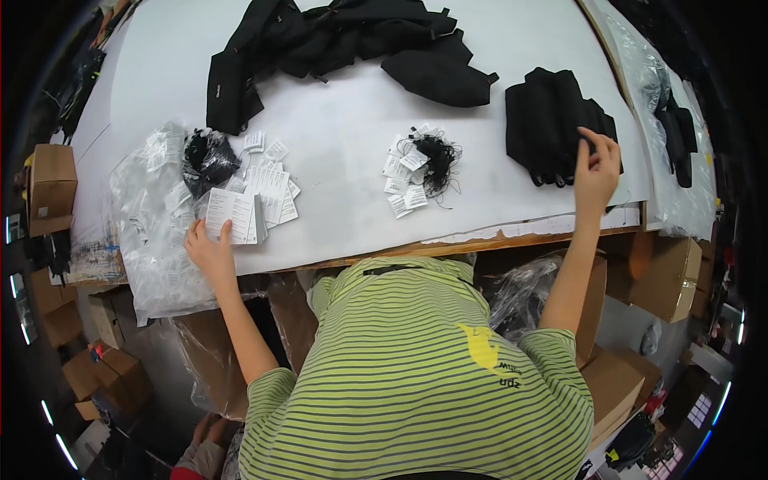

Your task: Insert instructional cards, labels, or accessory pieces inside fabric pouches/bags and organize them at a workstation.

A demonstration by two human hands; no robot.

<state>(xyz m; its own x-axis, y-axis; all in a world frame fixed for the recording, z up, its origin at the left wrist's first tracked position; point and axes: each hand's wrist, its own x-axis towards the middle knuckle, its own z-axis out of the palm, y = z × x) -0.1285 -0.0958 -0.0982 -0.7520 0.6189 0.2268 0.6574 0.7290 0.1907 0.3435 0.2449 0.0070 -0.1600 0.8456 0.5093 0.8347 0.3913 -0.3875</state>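
Observation:
My left hand (211,251) is at the near-left part of the table, thumb and fingers around the near-left corner of a stack of white printed leaflets (232,210). More white leaflets (270,188) fan out just beyond. At the right, my right hand (600,170) has its thumb and bent fingers at the right side of a row of folded black fabric pouches (546,120), one edge between them. Part of its grip is hidden. Midway between the hands lies a bunch of white hang tags (413,160) with black strings (439,164).
Clear plastic bags (156,240) spread over the table's left, beside a bundle of black cords (210,162). Black garments or bags (296,36) heap along the far side, with a separate black piece (440,78). Cardboard boxes (668,276) stand beyond the table's near-right edge.

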